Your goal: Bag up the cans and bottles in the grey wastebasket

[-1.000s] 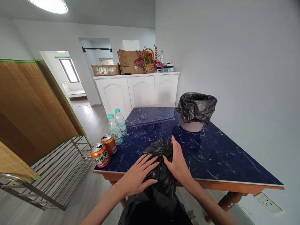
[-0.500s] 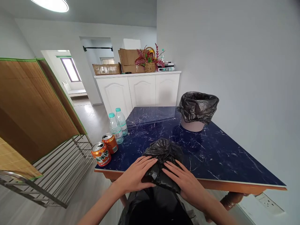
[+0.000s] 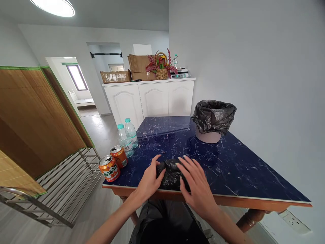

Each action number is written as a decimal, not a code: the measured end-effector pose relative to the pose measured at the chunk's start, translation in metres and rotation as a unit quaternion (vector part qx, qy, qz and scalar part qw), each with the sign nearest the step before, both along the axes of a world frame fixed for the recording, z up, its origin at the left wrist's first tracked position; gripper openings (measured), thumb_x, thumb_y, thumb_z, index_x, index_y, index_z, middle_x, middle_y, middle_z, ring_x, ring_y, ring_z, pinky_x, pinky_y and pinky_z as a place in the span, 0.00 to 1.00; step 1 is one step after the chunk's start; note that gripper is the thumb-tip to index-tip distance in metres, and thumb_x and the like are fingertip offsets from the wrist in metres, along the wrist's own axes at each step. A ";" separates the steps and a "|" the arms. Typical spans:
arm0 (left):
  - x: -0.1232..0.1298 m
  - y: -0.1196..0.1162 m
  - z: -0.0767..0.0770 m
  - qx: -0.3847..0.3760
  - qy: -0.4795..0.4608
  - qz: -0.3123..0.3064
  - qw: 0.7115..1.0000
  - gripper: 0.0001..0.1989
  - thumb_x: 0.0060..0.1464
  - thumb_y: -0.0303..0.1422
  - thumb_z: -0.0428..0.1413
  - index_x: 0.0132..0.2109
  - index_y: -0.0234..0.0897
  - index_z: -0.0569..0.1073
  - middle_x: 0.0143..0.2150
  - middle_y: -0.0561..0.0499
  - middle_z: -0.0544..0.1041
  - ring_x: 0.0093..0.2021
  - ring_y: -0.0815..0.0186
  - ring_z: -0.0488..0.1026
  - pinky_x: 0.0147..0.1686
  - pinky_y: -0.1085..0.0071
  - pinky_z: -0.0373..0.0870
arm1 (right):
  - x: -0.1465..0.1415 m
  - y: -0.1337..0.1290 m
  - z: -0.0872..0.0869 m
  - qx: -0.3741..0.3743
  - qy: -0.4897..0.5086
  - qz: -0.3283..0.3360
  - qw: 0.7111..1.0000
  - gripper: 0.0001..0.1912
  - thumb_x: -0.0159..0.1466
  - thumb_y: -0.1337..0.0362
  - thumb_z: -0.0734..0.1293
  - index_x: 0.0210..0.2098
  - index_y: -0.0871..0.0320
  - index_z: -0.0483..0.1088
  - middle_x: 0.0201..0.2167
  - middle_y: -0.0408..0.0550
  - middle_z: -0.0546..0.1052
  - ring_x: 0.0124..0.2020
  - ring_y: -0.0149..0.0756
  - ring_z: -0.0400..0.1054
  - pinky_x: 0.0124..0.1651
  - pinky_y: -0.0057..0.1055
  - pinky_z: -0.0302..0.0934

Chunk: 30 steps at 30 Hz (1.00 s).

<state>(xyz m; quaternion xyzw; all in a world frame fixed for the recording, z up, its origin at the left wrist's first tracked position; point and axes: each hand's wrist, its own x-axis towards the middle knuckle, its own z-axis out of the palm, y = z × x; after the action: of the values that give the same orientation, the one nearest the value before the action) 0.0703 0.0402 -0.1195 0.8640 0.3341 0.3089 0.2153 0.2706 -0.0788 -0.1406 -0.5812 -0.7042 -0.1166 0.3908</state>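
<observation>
A bunched black plastic bag (image 3: 172,174) lies at the front edge of the blue marbled table (image 3: 162,137). My left hand (image 3: 149,178) holds its left side, the thumb on top and the fingers around the far side. Over its right side is my right hand (image 3: 196,184), fingers stretched and spread, the fingertips at the bag's top. Part of the bag is hidden beneath that hand.
Two orange drink cans (image 3: 109,168) and two water bottles (image 3: 125,140) with teal caps line the left table edge. A bin (image 3: 208,136) lined with a black bag (image 3: 215,118) stands at the back right, near the wall. A metal rack (image 3: 76,179) is left of the table.
The bag has been folded down into a smaller, flatter bundle; its gathered top no longer sticks up. My left hand has shifted to its left side and my right hand has moved farther forward.
</observation>
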 end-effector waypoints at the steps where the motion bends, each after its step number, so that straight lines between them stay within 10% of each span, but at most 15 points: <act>1: 0.003 0.001 -0.001 0.042 0.011 0.011 0.999 0.32 0.71 0.32 0.51 0.77 0.42 0.49 0.58 0.40 0.78 0.52 0.55 0.82 0.51 0.57 0.79 | -0.002 0.005 0.000 -0.026 -0.027 0.016 0.999 0.30 0.79 0.62 0.55 0.78 0.45 0.53 0.78 0.44 0.57 0.80 0.51 0.44 0.80 0.63 0.42; 5: 0.009 0.005 0.007 0.248 0.133 -0.038 0.959 0.32 0.73 0.25 0.44 0.78 0.45 0.52 0.80 0.38 0.55 0.78 0.47 0.59 0.72 0.46 0.61 | -0.001 0.030 -0.008 -0.137 -0.063 0.030 0.988 0.28 0.80 0.56 0.52 0.76 0.51 0.59 0.78 0.50 0.58 0.81 0.54 0.43 0.79 0.66 0.42; 8: 0.009 0.010 0.009 0.298 0.211 -0.135 0.921 0.30 0.76 0.29 0.44 0.80 0.41 0.51 0.80 0.42 0.57 0.81 0.52 0.48 0.78 0.48 0.47 | 0.005 0.043 -0.019 -0.169 -0.076 0.038 0.982 0.29 0.81 0.56 0.50 0.76 0.54 0.60 0.78 0.52 0.58 0.80 0.55 0.44 0.78 0.66 0.42; 21: -0.012 0.028 -0.022 0.138 0.268 -0.151 0.942 0.34 0.77 0.49 0.42 0.81 0.44 0.45 0.81 0.44 0.52 0.81 0.53 0.49 0.78 0.47 0.49 | 0.024 0.049 -0.020 -0.263 -0.058 0.061 0.961 0.32 0.81 0.48 0.46 0.79 0.50 0.54 0.80 0.47 0.51 0.81 0.47 0.43 0.80 0.58 0.40; 30: -0.020 0.021 -0.005 0.215 0.140 -0.110 0.960 0.19 0.76 0.37 0.50 0.68 0.45 0.72 0.69 0.43 0.74 0.72 0.53 0.68 0.71 0.50 0.63 | 0.041 0.042 -0.018 -0.184 0.005 0.077 0.980 0.27 0.79 0.53 0.55 0.74 0.49 0.63 0.74 0.51 0.66 0.75 0.47 0.60 0.76 0.55 0.56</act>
<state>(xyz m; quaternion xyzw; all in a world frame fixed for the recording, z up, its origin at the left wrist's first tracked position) 0.0499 0.0608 -0.1249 0.9559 0.1899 0.2240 0.0084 0.3118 -0.0368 -0.1590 -0.5880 -0.7541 0.0482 0.2885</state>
